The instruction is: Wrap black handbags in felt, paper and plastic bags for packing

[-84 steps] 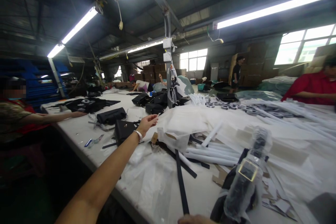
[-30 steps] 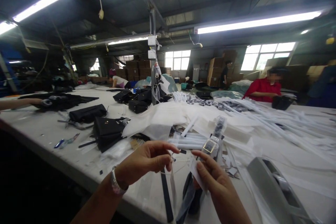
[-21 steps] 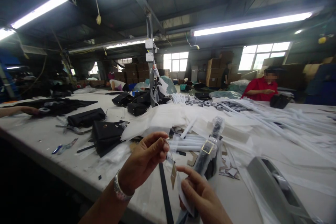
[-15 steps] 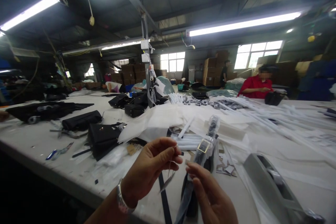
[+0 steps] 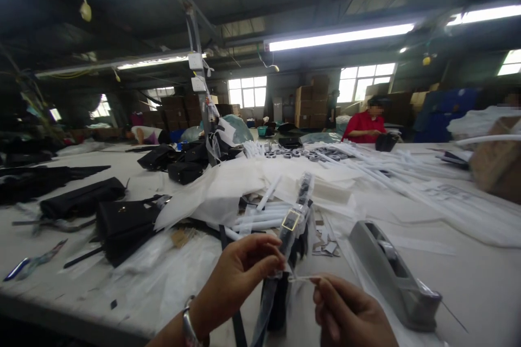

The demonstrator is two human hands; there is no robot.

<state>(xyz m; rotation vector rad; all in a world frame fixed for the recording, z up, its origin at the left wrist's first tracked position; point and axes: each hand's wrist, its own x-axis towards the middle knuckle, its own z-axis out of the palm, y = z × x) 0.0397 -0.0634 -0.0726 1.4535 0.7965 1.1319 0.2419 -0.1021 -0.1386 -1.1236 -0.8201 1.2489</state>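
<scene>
My right hand (image 5: 352, 309) pinches a thin whitish string (image 5: 305, 278) at lower centre. The string runs left to just under the fingertips of my left hand (image 5: 244, 271). My left hand, with a silvery bracelet (image 5: 188, 322) at the wrist, is closed in a pinch; what lies between its fingertips is too small to make out. Behind the fingers a dark strap (image 5: 303, 190) wrapped in clear plastic, with a gold buckle (image 5: 291, 220), lies lengthwise on the table. Its lower part is partly hidden by my left hand.
A grey tape dispenser (image 5: 393, 276) stands to the right. White foam sheets (image 5: 211, 184) and white tubes (image 5: 260, 217) lie beyond my hands. Black bags (image 5: 126, 222) and clear plastic (image 5: 163, 276) are at left. A person in red (image 5: 364, 124) sits across the table.
The view has turned to the right. My right hand has closed on the string, which earlier hung from my left fingers, and now draws it out sideways.
</scene>
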